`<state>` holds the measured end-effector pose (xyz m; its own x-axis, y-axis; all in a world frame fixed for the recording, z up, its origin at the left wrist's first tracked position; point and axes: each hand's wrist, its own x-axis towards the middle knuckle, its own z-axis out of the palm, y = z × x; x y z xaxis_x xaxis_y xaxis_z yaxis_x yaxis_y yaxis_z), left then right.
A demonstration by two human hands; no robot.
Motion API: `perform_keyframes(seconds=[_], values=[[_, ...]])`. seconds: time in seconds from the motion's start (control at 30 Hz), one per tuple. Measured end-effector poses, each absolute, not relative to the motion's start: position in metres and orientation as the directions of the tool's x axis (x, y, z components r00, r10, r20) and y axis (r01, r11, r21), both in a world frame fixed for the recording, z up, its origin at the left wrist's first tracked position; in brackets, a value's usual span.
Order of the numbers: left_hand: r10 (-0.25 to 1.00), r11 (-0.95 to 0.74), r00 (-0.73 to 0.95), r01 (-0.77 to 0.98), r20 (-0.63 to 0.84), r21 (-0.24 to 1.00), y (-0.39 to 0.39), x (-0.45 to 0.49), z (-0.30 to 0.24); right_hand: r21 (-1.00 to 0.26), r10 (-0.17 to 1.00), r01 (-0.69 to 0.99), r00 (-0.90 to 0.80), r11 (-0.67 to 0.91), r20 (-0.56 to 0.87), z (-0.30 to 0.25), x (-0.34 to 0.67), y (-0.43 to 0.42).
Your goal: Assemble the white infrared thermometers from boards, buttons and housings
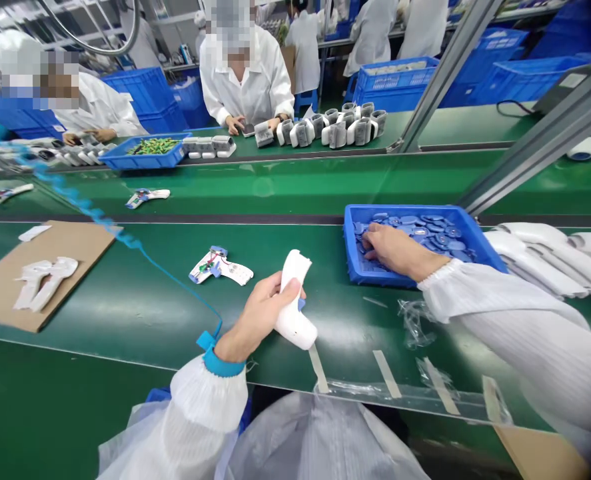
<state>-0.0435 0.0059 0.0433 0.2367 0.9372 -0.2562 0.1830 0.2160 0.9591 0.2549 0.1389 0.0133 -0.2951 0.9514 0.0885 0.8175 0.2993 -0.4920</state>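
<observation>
The left hand point(255, 319) is clenched around a white plastic pistol-shaped housing point(292, 303), holding it upright just above the near edge of the green conveyor belt point(320, 347). The right hand point(399, 251) reaches to about 1 o'clock, fingers curled down among the blue round discs point(428, 233) in a blue plastic tray point(415, 211); from this angle, it is hard to tell whether it has pinched one.

Open belt lies between the housing and the tray, with a partly assembled device point(220, 267) near the housing at 11 o'clock. Its edge is crossed by pale tape strips point(388, 373), and clear plastic film point(415, 323) lies just below the tray.

At 9 o'clock, a cardboard sheet point(45, 273) carries white housing shells point(45, 283). More white housings point(538, 257) are stacked at 3 o'clock, touching the tray's right side. A blue coiled cord point(175, 279) runs from the left wrist band point(222, 360) toward 10 o'clock. Beyond a second belt point(275, 187), co-workers point(245, 80) sit at 12 o'clock among blue crates point(395, 83).
</observation>
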Motion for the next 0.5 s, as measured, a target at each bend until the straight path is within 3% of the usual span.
perform_keyframes(seconds=[0.07, 0.2, 0.37, 0.5], values=[[0.929, 0.285, 0.227, 0.069, -0.293, 0.956, 0.001, -0.045, 0.037, -0.507, 0.955, 0.811, -0.269, 0.294, 0.124, 0.027, 0.255, 0.133], [0.926, 0.296, 0.245, 0.011, -0.289, 0.955, -0.006, -0.029, 0.033, -0.537, 0.952, 0.788, -0.207, 0.3, 0.227, 0.059, 0.244, 0.098], [0.899, 0.364, 0.309, -0.136, -0.309, 0.922, -0.004, -0.005, 0.044, -0.795, 0.954, 0.568, 0.059, 0.21, 0.295, 0.064, 0.201, 0.03], [0.899, 0.37, 0.305, -0.14, -0.315, 0.919, -0.002, -0.001, 0.044, -0.838, 0.944, 0.483, 0.064, 0.253, 0.322, 0.053, 0.175, 0.001]])
